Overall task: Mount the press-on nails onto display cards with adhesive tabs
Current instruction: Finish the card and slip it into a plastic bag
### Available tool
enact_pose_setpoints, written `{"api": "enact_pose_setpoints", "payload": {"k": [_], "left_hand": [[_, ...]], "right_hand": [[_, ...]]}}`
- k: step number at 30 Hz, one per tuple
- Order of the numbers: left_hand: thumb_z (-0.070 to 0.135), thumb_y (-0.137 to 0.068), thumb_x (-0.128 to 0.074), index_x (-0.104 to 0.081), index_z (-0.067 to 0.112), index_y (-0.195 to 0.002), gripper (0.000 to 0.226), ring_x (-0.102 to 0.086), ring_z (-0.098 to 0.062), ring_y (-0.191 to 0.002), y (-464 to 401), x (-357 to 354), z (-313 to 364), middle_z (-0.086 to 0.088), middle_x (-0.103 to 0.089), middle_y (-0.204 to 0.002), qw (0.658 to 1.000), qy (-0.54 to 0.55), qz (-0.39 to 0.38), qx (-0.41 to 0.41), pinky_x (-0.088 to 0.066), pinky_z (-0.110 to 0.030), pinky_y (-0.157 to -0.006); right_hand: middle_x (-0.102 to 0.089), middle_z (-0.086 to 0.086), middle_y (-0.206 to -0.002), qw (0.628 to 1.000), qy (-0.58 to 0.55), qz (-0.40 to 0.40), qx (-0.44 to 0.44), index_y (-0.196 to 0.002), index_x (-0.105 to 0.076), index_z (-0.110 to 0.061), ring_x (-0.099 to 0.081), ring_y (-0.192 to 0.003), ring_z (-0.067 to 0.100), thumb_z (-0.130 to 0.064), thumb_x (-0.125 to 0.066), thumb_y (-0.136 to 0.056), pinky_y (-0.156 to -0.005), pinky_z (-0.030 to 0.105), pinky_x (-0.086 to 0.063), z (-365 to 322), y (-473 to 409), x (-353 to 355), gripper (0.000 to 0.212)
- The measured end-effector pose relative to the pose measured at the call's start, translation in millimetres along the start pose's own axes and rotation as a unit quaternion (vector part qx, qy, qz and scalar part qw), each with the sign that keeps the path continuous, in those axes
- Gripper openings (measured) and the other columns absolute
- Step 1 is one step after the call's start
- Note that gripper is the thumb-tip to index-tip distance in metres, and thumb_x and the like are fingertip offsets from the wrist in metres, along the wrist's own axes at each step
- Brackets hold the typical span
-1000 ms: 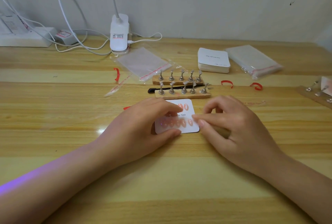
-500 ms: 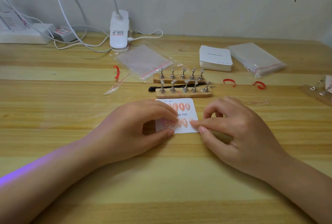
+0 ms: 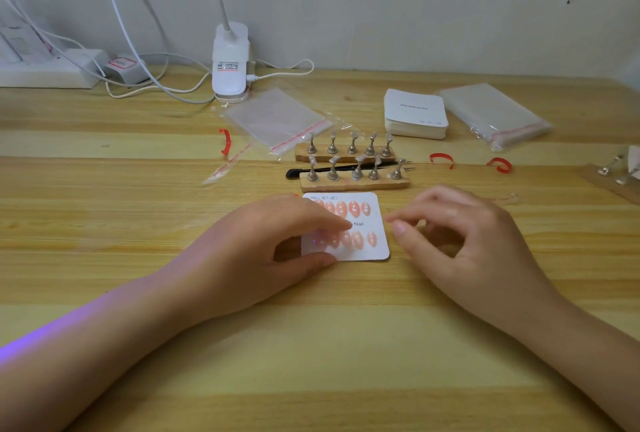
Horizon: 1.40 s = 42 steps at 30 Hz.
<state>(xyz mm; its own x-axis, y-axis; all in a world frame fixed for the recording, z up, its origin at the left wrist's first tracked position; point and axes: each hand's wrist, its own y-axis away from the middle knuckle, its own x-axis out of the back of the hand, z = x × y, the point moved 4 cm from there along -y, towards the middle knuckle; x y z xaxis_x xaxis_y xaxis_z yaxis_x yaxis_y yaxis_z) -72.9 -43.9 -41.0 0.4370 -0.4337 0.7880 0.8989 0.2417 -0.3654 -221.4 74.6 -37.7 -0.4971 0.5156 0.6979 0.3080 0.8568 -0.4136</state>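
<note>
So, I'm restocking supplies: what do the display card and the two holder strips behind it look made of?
Display card: apparently matte white cardstock; flat, rounded corners, printed text. Holder strips: unfinished-looking light wood bases with visible grain, carrying shiny silver pegs, probably metal.

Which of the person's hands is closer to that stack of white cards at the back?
The right hand. It lies in front of the card stack, slightly to its right. The left hand rests on the display card, farther to the left.

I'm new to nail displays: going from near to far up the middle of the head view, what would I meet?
Display card → front wooden stand → black tweezers → rear wooden stand → clear plastic bag → white lamp base.
</note>
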Motion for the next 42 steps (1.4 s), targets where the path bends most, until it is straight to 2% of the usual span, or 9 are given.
{"api": "enact_pose_setpoints", "payload": {"k": [7, 13, 16, 19, 22, 28, 33, 37, 42], "left_hand": [[0.027, -0.081, -0.058, -0.067, 0.013, -0.108, 0.031, -0.06, -0.009, -0.095, 0.5, 1.8, 7.8, 0.005, -0.065, -0.103, 0.998, -0.031, 0.022, -0.05, -0.051, -0.031, -0.075], [0.02, -0.082, -0.061, -0.064, 0.011, -0.108, 0.027, -0.06, -0.013, -0.098, -2.2, 7.0, 17.2, 0.0, -0.064, -0.107, 0.991, -0.049, 0.083, -0.094, -0.05, -0.031, -0.082], [0.025, -0.079, -0.066, -0.056, 0.02, -0.111, 0.034, -0.054, -0.007, -0.105, -2.9, 16.2, 20.4, 0.007, -0.056, -0.113, 0.983, 0.005, 0.175, -0.045, -0.045, -0.021, -0.086], [0.037, -0.067, -0.071, -0.045, 0.037, -0.113, 0.053, -0.05, -0.005, -0.107, -4.1, 17.8, 16.2, 0.013, -0.049, -0.116, 0.96, 0.16, 0.219, 0.068, -0.046, -0.023, -0.078], [0.029, -0.057, -0.082, -0.046, 0.034, -0.119, 0.072, -0.061, -0.008, -0.104, -5.8, 4.2, 8.3, 0.009, -0.061, -0.114, 0.888, 0.381, 0.177, 0.188, -0.052, -0.02, -0.073], [0.018, -0.068, -0.078, -0.072, 0.018, -0.092, 0.024, -0.071, -0.015, -0.082, -5.8, -13.3, 9.2, -0.001, -0.073, -0.094, 0.808, 0.505, 0.039, 0.299, -0.053, -0.018, -0.057], [0.025, -0.062, -0.069, -0.069, 0.013, -0.094, 0.035, -0.071, -0.017, -0.08, -7.2, -11.5, 11.5, -0.003, -0.073, -0.093, 0.796, 0.516, 0.032, 0.316, -0.053, -0.017, -0.057], [0.025, -0.063, -0.068, -0.071, 0.014, -0.092, 0.031, -0.071, -0.016, -0.08, -7.8, -11.9, 12.2, -0.002, -0.073, -0.092, 0.799, 0.511, 0.033, 0.315, -0.054, -0.016, -0.058], [0.026, -0.065, -0.068, -0.071, 0.02, -0.092, 0.028, -0.071, -0.015, -0.081, -7.8, -13.6, 12.9, -0.001, -0.073, -0.092, 0.807, 0.504, 0.024, 0.307, -0.054, -0.015, -0.06]], "right_hand": [[-0.057, -0.01, -0.074, 0.996, -0.035, -0.028, -0.079, -0.068, -0.065, -0.031, -0.052, -0.072, 0.006, -0.034, -0.062, -0.077, -0.074, 0.022, -0.039, 4.7, -3.7, -5.6, 0.01], [-0.066, -0.004, -0.068, 0.969, -0.191, -0.037, -0.153, -0.059, -0.068, -0.024, -0.053, -0.063, 0.004, -0.033, -0.064, -0.072, -0.062, 0.01, -0.039, 4.3, -7.3, -3.1, 0.017], [-0.067, 0.01, -0.071, 0.949, -0.251, -0.017, -0.192, -0.063, -0.07, -0.017, -0.053, -0.067, 0.014, -0.035, -0.064, -0.073, -0.067, 0.024, -0.04, 6.5, -7.6, -2.1, 0.021], [-0.07, -0.003, -0.073, 0.942, -0.277, 0.009, -0.187, -0.066, -0.07, -0.013, -0.06, -0.071, 0.004, -0.029, -0.064, -0.076, -0.071, 0.015, -0.043, 2.2, -9.1, -1.7, 0.02], [-0.07, -0.006, -0.074, 0.943, -0.286, 0.024, -0.171, -0.068, -0.07, -0.014, -0.06, -0.073, 0.003, -0.027, -0.064, -0.078, -0.072, 0.011, -0.042, -3.9, -10.0, -2.2, 0.018], [-0.066, -0.008, -0.068, 0.947, -0.285, 0.016, -0.146, -0.062, -0.068, -0.016, -0.056, -0.069, 0.005, -0.019, -0.063, -0.08, -0.07, 0.011, -0.04, -10.4, -10.7, -6.3, 0.018], [-0.069, -0.009, -0.078, 0.956, -0.253, 0.036, -0.143, -0.078, -0.068, -0.025, -0.059, -0.072, 0.011, -0.028, -0.07, -0.077, -0.067, 0.012, -0.045, -10.8, -9.5, -6.3, 0.004], [-0.061, -0.014, -0.088, 0.97, -0.203, 0.071, -0.108, -0.104, -0.055, -0.035, -0.055, -0.075, 0.005, -0.033, -0.071, -0.067, -0.073, 0.01, -0.043, -13.3, -8.8, -6.4, 0.041], [-0.071, 0.006, -0.086, 0.923, -0.355, 0.017, -0.15, -0.111, -0.045, -0.032, -0.065, -0.074, 0.025, -0.024, -0.072, -0.063, -0.074, 0.035, -0.054, -11.7, -11.2, -16.9, 0.055]]}}
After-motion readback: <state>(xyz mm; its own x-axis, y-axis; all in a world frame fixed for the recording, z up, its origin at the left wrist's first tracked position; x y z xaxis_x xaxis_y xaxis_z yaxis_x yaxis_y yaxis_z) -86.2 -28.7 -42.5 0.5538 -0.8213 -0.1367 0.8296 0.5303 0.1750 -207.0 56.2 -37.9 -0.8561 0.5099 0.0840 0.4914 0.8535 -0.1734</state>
